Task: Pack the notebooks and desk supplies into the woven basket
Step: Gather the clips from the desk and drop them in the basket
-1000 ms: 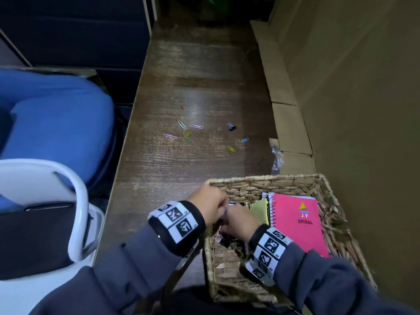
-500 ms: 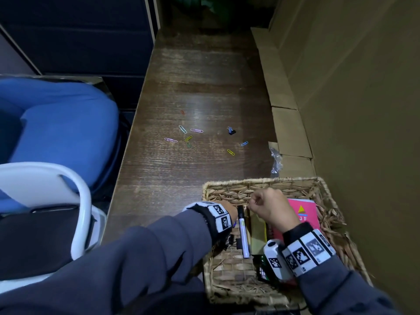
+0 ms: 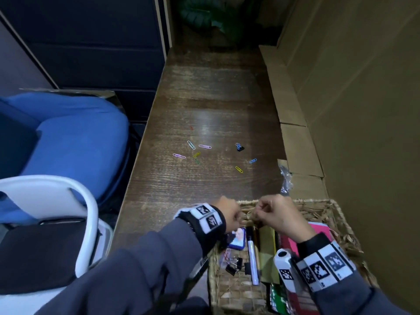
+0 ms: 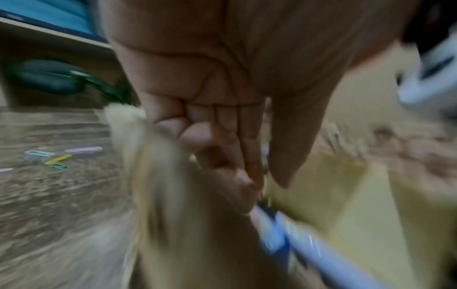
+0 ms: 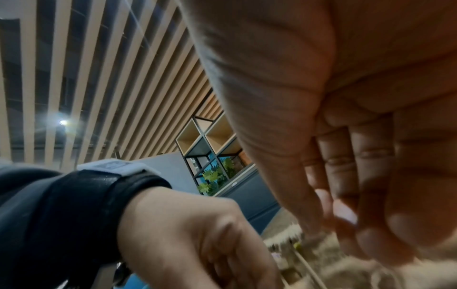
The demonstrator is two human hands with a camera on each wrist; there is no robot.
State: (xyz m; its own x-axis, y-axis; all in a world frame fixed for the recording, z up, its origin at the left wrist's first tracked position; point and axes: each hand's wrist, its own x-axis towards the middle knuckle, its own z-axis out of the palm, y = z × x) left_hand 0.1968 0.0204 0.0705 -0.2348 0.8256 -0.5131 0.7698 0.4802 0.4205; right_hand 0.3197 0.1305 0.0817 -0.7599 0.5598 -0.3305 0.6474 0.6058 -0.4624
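My left hand and right hand loosely curled over the basket's far rim, whether they pinch anything I cannot tell, marker inside lying lengthwise, dark cap away from me, pink notebook beside it, paper clips scattered on the desk beyond.

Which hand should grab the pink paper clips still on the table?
Probably the left hand: the pink paper clips lie on its side; the right hand hovers over the basket.

Left wrist view smeared by blur, woven basket cut off at bottom edge, pink notebook mostly hidden under right hand
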